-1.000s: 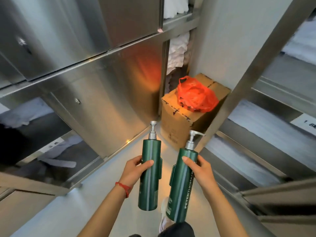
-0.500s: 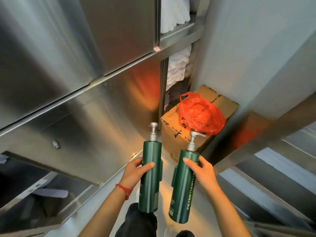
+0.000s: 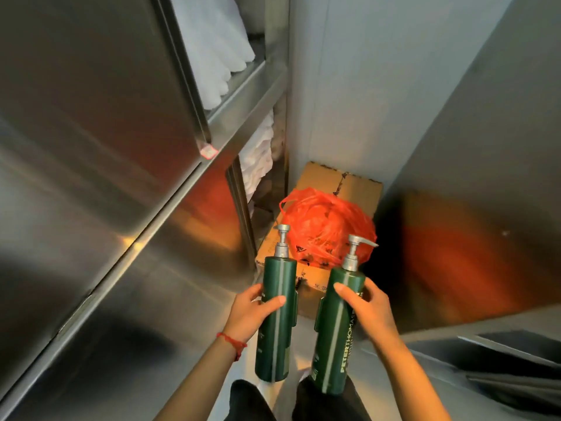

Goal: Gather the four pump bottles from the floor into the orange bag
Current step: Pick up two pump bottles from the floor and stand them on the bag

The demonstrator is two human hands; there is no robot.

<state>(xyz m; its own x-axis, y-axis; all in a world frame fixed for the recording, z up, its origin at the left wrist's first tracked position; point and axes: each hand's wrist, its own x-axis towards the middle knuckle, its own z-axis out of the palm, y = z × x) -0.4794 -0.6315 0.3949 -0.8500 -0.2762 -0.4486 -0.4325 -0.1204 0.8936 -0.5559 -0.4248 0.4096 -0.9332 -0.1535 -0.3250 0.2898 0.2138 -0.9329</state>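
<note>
Bottles up: left hand wrapped round one green pump bottle, right hand clamped on the other, orange bag just beyond on its box.

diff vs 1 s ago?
The person has moved closer to the orange bag on the cardboard box; both now look larger and nearer. Unchanged: left hand and right hand each still hold an upright green bottle; nothing released.
</note>
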